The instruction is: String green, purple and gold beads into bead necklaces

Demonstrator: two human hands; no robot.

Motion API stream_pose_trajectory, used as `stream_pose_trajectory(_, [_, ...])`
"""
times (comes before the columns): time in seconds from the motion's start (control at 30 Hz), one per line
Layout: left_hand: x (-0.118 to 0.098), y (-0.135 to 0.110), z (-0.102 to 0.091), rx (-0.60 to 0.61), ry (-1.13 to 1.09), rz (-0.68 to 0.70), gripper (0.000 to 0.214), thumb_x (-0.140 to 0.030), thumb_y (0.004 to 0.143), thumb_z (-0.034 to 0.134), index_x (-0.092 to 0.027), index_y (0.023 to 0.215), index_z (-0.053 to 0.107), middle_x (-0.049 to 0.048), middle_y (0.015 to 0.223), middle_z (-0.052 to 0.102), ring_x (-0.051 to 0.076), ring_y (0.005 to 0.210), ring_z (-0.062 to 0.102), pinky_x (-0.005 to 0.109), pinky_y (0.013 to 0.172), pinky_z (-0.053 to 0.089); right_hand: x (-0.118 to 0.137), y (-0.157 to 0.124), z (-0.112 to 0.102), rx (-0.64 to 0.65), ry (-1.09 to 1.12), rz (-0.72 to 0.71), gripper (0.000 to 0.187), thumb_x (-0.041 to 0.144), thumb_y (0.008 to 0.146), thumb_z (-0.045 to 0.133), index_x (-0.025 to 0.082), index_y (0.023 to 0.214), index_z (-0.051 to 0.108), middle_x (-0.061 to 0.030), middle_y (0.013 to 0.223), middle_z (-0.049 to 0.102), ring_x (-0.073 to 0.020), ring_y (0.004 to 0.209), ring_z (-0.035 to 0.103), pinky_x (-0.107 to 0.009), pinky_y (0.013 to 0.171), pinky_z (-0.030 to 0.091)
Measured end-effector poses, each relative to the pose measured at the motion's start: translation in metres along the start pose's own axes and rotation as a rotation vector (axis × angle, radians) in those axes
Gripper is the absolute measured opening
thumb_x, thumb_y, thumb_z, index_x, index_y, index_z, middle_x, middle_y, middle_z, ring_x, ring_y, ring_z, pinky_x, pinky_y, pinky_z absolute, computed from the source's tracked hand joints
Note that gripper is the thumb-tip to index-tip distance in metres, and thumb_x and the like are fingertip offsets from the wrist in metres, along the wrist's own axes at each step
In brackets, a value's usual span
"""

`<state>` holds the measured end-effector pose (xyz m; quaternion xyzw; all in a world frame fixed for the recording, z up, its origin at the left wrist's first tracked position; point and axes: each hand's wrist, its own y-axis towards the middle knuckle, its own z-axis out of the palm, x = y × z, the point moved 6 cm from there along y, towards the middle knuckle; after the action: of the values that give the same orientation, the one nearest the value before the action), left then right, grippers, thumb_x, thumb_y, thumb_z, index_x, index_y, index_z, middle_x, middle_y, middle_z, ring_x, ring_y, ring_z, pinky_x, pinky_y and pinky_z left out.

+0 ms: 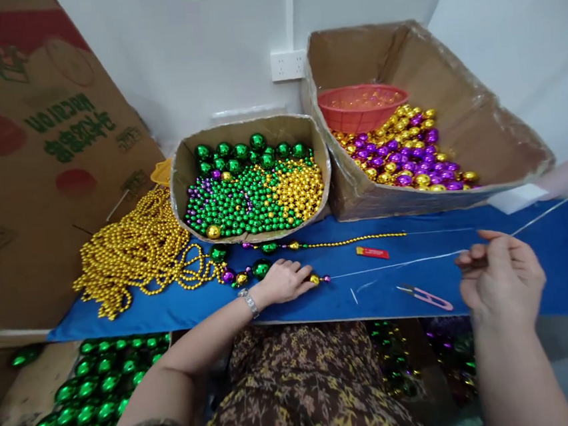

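My left hand (284,280) lies palm down on the blue table cover (183,308), its fingertips on a gold bead (314,279) at the end of a short beaded strand with green, purple and gold beads. A thin clear thread (394,265) runs from that bead to my right hand (502,276), whose fingers are pinched on the thread. The thread continues up and to the right past my right hand. A second strand of beads (327,243) lies farther back on the cover.
A small carton (248,183) of green, gold and purple beads stands at the back; a larger carton (426,119) with gold and purple beads and a red basket (361,106) beside it. Gold bead strings (137,254) are piled at left. A red lighter (372,253) and pink snips (425,295) lie between my hands.
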<state>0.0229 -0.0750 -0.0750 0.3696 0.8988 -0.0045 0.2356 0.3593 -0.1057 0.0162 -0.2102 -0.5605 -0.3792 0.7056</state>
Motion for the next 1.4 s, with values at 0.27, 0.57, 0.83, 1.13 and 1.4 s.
stream_pose_trajectory(0.27, [0.027, -0.013, -0.014, 0.044, 0.360, -0.009, 0.040, -0.045, 0.095, 0.045, -0.014, 0.116, 0.059, 0.0117, 0.086, 0.063, 0.024, 0.078, 0.061, 0.035, 0.071, 0.044, -0.012, 0.004, 0.006, 0.056, 0.014, 0.038, 0.036, 0.047, 0.074, 0.074, 0.016, 0.083, 0.059, 0.0065, 0.052, 0.055, -0.0055, 0.038, 0.046, -0.017, 0.039, 0.037])
stream_pose_trajectory(0.57, [0.027, -0.012, -0.016, 0.171, 0.514, -0.038, 0.039, -0.045, 0.093, 0.048, -0.012, 0.111, 0.061, 0.0143, 0.091, 0.064, 0.028, 0.083, 0.062, 0.038, 0.073, 0.044, -0.013, 0.010, -0.003, -0.081, 0.079, 0.101, 0.015, 0.018, 0.096, 0.046, 0.015, 0.085, 0.055, 0.0069, 0.051, 0.055, -0.0048, 0.036, 0.043, -0.016, 0.038, 0.036])
stream_pose_trajectory(0.83, [0.018, -0.017, -0.073, -0.041, 0.172, 0.000, 0.047, -0.048, 0.090, 0.053, -0.015, 0.121, 0.060, 0.0142, 0.105, 0.068, 0.026, 0.095, 0.065, 0.036, 0.081, 0.050, -0.002, -0.009, 0.019, 0.114, 0.053, 0.008, 0.020, 0.032, 0.087, 0.064, 0.013, 0.086, 0.059, 0.0052, 0.054, 0.056, -0.0055, 0.037, 0.046, -0.017, 0.038, 0.037])
stream_pose_trajectory(1.13, [0.052, -0.033, -0.184, -0.640, 0.107, -0.305, 0.025, -0.035, 0.090, 0.054, -0.016, 0.092, 0.070, 0.0050, 0.084, 0.072, 0.015, 0.073, 0.065, 0.024, 0.067, 0.048, -0.005, -0.046, 0.035, 0.266, -0.083, -0.030, 0.038, 0.050, 0.080, 0.069, 0.014, 0.093, 0.064, 0.0046, 0.061, 0.055, -0.0052, 0.045, 0.051, -0.017, 0.043, 0.039])
stream_pose_trajectory(1.4, [0.159, 0.038, -0.222, -0.369, 0.384, -0.679, 0.032, -0.031, 0.088, 0.050, -0.014, 0.109, 0.066, 0.0111, 0.099, 0.071, 0.025, 0.092, 0.065, 0.033, 0.084, 0.047, -0.033, -0.068, 0.041, 0.451, -0.313, -0.052, 0.032, 0.048, 0.090, 0.057, 0.018, 0.098, 0.066, 0.0026, 0.065, 0.055, -0.0086, 0.052, 0.055, -0.021, 0.052, 0.046])
